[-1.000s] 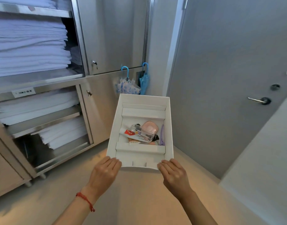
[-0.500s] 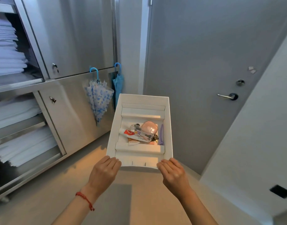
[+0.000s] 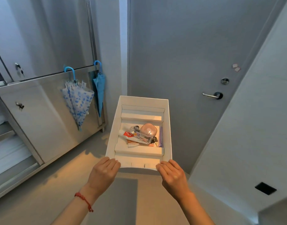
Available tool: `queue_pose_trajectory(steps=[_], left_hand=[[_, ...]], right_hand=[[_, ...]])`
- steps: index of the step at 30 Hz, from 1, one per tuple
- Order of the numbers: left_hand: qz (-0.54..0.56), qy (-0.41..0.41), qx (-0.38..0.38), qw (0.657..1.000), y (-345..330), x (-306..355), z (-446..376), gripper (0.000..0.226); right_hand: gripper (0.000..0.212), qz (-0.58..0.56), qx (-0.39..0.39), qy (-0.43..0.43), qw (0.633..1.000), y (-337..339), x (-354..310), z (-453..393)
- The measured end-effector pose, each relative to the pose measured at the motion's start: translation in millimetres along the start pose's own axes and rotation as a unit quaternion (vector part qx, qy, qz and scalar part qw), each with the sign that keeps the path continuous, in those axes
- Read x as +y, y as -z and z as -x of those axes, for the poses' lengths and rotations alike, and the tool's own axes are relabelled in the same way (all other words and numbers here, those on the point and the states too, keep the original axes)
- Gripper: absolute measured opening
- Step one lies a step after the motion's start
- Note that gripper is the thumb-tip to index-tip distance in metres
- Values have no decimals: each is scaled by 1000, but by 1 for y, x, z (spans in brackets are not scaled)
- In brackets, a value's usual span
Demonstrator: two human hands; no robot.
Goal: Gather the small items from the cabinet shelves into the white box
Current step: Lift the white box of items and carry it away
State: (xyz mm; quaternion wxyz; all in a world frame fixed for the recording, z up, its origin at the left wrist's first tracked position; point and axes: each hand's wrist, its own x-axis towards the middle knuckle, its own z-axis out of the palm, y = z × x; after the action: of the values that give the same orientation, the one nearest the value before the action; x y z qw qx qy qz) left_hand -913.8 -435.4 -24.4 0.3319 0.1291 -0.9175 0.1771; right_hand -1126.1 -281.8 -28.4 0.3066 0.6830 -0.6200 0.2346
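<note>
I hold the white box (image 3: 169, 127) out in front of me above the floor. My left hand (image 3: 103, 172) grips its near left corner and my right hand (image 3: 172, 174) grips its near right corner; the thumbs are hidden. Between two white inserts in the box lie a toothpaste tube (image 3: 128, 134), a clear bottle (image 3: 142, 135), a pink case (image 3: 148, 129), keys (image 3: 155, 140) and a purple item (image 3: 160, 137) against the right wall.
A steel cabinet (image 3: 42, 114) stands at the left, with folded white linens (image 3: 6, 153) on its open shelves. Two blue umbrellas (image 3: 78, 99) (image 3: 99, 85) hang from it. Ahead is a grey door (image 3: 188, 54) with a lever handle (image 3: 211, 95). A white wall (image 3: 253, 127) rises at the right.
The view has swung right: the cabinet shelves have slid off to the left and the door now fills the middle. Both hands keep the same hold on the box.
</note>
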Motion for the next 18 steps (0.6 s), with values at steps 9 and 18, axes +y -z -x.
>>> queue_pose_trajectory(steps=[9, 18], left_hand=[[16, -18, 17, 1000, -80, -37, -48, 57], [43, -26, 35, 998, -148, -89, -113, 59]], right_hand=[[62, 17, 14, -31, 999, -47, 56, -26], [35, 46, 14, -43, 998, -103, 123, -75]])
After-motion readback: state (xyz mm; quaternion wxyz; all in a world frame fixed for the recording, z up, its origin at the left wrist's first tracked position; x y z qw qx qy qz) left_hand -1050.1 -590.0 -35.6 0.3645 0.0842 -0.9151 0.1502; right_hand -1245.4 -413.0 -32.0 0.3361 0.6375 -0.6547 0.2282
